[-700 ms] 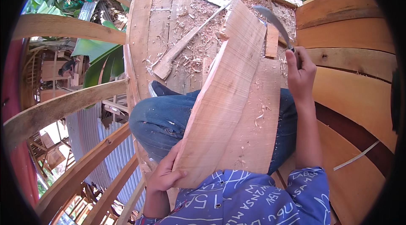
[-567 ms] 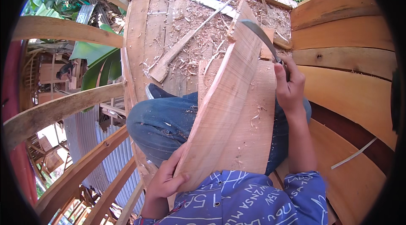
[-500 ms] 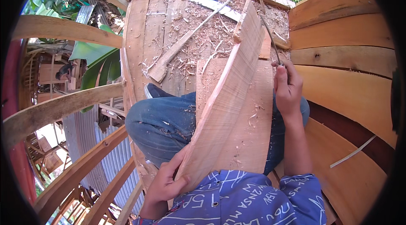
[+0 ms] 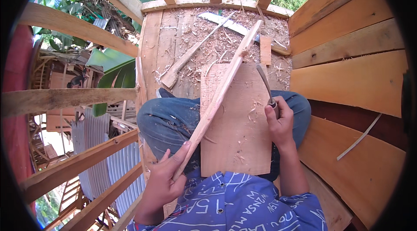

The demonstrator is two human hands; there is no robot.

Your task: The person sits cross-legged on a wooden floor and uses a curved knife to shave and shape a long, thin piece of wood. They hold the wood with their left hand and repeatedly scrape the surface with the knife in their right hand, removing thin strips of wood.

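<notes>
My left hand (image 4: 165,179) is closed round the near end of a long wooden plank (image 4: 219,96), which stands on edge and slants away to the far right. The plank's narrow, rough-cut edge faces up. In my right hand (image 4: 281,120) is a carving knife (image 4: 264,81), its slim, slightly curved blade pointing away from me. The blade is to the right of the plank, apart from it. A flat rectangular board (image 4: 239,135) lies across my lap under both, with a few curled shavings on it.
Beyond my legs lie a machete (image 4: 228,24), a paddle-shaped piece of wood (image 4: 184,59) and a small wood block (image 4: 265,50) among shavings. A slatted railing (image 4: 82,98) runs along the left. Plank walling (image 4: 347,83) rises on the right, with a thin strip (image 4: 359,137) there.
The plank has tipped from showing its broad face to standing edge-up. My right hand has drawn the knife nearer and left, away from the plank's far end. My left hand has shifted its hold.
</notes>
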